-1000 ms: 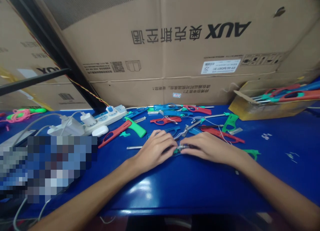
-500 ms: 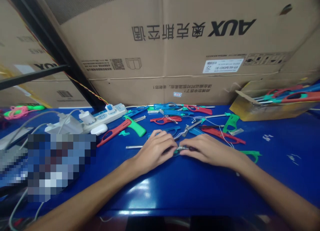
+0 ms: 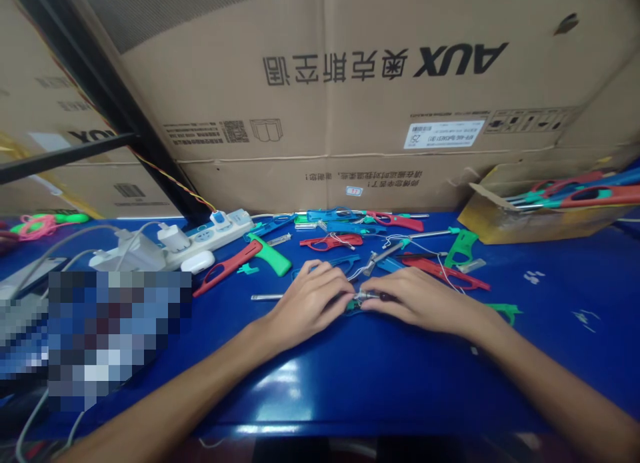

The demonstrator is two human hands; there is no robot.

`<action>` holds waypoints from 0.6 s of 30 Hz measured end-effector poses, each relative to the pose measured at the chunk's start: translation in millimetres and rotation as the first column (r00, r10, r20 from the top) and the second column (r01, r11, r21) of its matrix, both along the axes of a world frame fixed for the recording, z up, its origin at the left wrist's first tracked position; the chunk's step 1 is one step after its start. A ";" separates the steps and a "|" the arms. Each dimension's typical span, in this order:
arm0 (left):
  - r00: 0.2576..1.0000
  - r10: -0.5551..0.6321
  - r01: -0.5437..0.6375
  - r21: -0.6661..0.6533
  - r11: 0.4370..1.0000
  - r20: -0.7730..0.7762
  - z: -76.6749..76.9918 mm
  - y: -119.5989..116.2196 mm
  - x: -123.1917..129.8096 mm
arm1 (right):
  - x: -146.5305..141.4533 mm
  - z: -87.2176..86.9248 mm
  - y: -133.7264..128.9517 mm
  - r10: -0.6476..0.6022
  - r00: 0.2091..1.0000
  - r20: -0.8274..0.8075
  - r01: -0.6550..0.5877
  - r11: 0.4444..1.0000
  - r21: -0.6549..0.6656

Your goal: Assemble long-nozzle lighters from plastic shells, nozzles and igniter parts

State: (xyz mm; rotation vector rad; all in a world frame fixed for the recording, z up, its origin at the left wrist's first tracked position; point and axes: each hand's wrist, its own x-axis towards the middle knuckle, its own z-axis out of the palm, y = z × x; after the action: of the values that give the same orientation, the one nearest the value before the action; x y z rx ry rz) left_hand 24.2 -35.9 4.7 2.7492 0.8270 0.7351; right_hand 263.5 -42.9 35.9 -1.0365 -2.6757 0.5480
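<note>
My left hand (image 3: 316,297) is closed, palm down, over what looks like a long-nosed lighter, mostly hidden beneath it. Out past its left side sticks a silver metal tube (image 3: 267,297), resting low over the table. Opposite, my right hand (image 3: 425,297) pinches a small dark and silver part (image 3: 373,295) between thumb and fingers. Its silver end meets the left fingertips, above a bit of green and clear plastic (image 3: 354,305). Just beyond the hands lie a blue lighter shell half (image 3: 345,259) and a metal tube with white wires (image 3: 383,253).
Red shell parts (image 3: 233,266), a green handle piece (image 3: 273,255) and more lighter pieces are strewn across the blue table (image 3: 310,383). A white power strip (image 3: 225,231) stands back left. At right, an opened carton (image 3: 500,226) holds several lighters. Large cardboard boxes (image 3: 340,116) wall the back.
Both hands hold almost the same place and grip. The small silver and dark part between the fingertips has shifted very slightly; the view itself has moved a little.
</note>
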 end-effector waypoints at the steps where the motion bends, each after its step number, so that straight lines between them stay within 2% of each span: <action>1: 1.000 0.004 -0.004 0.000 1.000 0.008 -0.7 0.0 0.2 | -0.2 -0.1 -0.5 0.002 1.000 0.000 -0.002 1.000 -0.001; 6: 0.999 0.002 -0.002 -0.001 1.000 0.044 -3.2 0.4 1.5 | -1.3 0.8 -1.2 -0.025 1.000 0.009 0.024 1.000 0.019; 10: 1.000 -0.003 0.004 -0.014 1.000 0.025 1.0 3.8 -0.8 | -0.4 0.7 1.0 -0.044 0.999 0.011 0.044 0.999 -0.022; 15: 0.999 -0.006 0.006 0.002 1.000 -0.041 9.0 15.8 -16.3 | 3.9 -1.5 3.5 -0.125 0.990 0.068 0.124 0.992 0.017; 18: 0.998 -0.022 0.022 0.011 1.000 -0.057 12.4 21.8 -27.1 | 5.7 -1.0 4.8 -0.123 0.990 0.073 0.121 0.992 0.031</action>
State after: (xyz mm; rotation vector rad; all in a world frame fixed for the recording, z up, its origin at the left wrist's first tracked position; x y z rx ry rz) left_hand -2.9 -14.1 17.2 2.7972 0.8045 0.6621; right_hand 269.2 -38.1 34.9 -1.2263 -2.6533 0.4573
